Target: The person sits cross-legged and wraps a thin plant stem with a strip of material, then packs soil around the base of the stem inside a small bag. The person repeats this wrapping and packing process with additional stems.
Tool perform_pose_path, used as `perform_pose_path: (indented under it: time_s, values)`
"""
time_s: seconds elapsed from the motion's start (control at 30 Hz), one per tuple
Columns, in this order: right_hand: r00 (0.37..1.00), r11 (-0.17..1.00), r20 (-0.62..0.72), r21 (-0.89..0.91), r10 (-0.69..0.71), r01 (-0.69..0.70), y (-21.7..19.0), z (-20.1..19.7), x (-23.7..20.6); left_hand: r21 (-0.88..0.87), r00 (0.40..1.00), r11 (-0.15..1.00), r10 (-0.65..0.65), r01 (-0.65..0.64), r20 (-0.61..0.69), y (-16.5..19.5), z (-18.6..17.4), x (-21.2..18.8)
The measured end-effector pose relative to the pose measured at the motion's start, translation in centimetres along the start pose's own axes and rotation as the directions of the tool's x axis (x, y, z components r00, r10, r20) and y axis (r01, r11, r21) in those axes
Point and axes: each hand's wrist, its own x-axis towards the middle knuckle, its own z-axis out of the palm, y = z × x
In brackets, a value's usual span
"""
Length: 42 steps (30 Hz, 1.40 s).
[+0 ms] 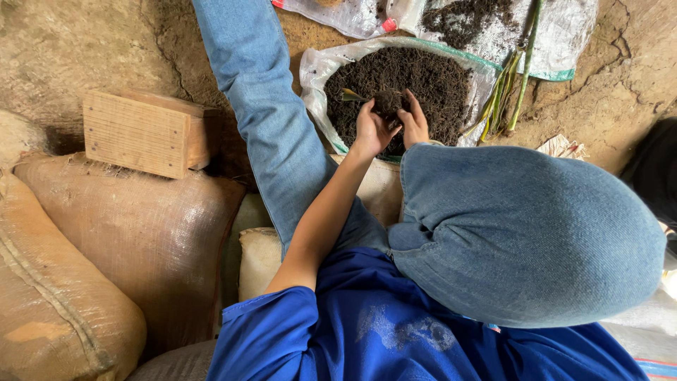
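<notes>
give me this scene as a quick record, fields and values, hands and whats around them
left hand: left hand cupping a dark clump of soil
right hand: right hand pressed on the same clump
container: open white woven sack of dark soil
beside sack: green plant stalks
left side: pale wooden block on brown burlap sack
ground: cracked bare earth

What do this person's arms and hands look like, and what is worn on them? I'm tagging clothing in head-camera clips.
Both hands are bare: no gloves, rings or watch visible. The left hand joins a bare forearm running up to a short bright blue sleeve. Of the right hand only the fingers and back show; its arm is hidden behind a knee in blue jeans.
</notes>
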Motion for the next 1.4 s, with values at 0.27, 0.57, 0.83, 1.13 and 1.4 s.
perform_pose_path:
  time_s: [0.27, 0.57, 0.83, 1.13, 1.4]
  values:
    - [0.924, 0.765, 0.297, -0.527, -0.243, 0.37, 1.5, 0.7, -1.8, 0.043, 0.997, 0.999, -0.03, 0.033, -0.068, 0.1, 0.7, -0.4]
    - [0.744, 0.377, 0.488, -0.652, -0.457, 0.658, 2.0, 0.7, -1.5, 0.041, 0.995, 0.997, 0.062, -0.065, 0.074, -0.1, -0.3, -0.4]
    - [0.995, 0.984, -0.062, 0.165, 0.081, -0.07, -0.4, -1.5, 0.4, 0.04, 0.997, 0.996, 0.075, -0.074, -0.036, 0.4, 0.6, -0.1]
    - [0.977, 0.898, 0.038, 0.388, 0.208, -0.206, 1.1, -0.3, 0.1, 0.806, 0.868, 0.447, 0.471, -0.387, 0.156, -2.9, 0.2, 0.0]
    - [0.995, 0.948, 0.054, 0.303, 0.085, -0.098, 0.5, 0.3, -0.2, 0.854, 0.516, -0.467, 0.686, -0.228, 0.513, -4.2, 0.8, -1.3]
